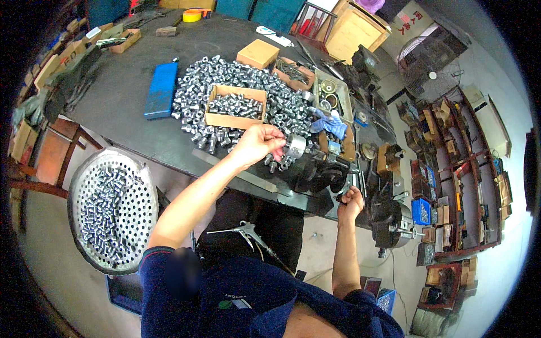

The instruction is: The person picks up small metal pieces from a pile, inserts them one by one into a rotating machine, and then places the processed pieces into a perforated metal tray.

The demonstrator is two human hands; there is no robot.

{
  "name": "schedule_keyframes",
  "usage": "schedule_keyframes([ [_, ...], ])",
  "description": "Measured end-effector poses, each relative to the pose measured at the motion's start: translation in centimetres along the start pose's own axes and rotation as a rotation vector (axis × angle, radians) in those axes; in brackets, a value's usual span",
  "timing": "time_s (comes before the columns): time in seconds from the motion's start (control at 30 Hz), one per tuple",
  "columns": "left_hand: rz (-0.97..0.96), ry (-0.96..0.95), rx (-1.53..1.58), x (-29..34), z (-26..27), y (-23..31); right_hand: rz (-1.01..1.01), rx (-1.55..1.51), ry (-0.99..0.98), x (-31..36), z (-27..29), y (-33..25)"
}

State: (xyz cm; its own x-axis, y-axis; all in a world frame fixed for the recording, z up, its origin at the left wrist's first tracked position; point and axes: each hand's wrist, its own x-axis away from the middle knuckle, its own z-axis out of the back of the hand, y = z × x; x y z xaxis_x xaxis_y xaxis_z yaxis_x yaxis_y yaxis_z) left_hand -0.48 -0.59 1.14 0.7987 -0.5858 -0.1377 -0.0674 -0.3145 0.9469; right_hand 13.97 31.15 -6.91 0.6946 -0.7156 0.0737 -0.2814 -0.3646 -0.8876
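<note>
However close, chuck beside left hand.

Silvery chuck, apparently black machine body; silver-grey fittings, tan box, hole-dotted grey pan.

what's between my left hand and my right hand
In the head view, the silver cylinder and the dark machine lie between the left hand and the right hand.

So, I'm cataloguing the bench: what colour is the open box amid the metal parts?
The open box is tan, seen best in the head view.
</note>
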Motion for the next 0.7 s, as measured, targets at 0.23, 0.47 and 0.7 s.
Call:
schedule_keyframes([
  [0.23, -0.004, -0.05, 0.029, -0.6, 0.1, 0.0, -0.008, 0.039, 0.067, 0.8, -1.3, -1.4],
  [0.47, 0.002, -0.051, 0.005, -0.6, -0.1, 0.6, 0.035, 0.1, -0.136, 1.4, -2.9, -6.0],
  [0.7, 0.004, 0.107, -0.469, 0.2, -1.5, 0.4, 0.14, 0.035, -0.183, -4.2, -7.3, -7.9],
])
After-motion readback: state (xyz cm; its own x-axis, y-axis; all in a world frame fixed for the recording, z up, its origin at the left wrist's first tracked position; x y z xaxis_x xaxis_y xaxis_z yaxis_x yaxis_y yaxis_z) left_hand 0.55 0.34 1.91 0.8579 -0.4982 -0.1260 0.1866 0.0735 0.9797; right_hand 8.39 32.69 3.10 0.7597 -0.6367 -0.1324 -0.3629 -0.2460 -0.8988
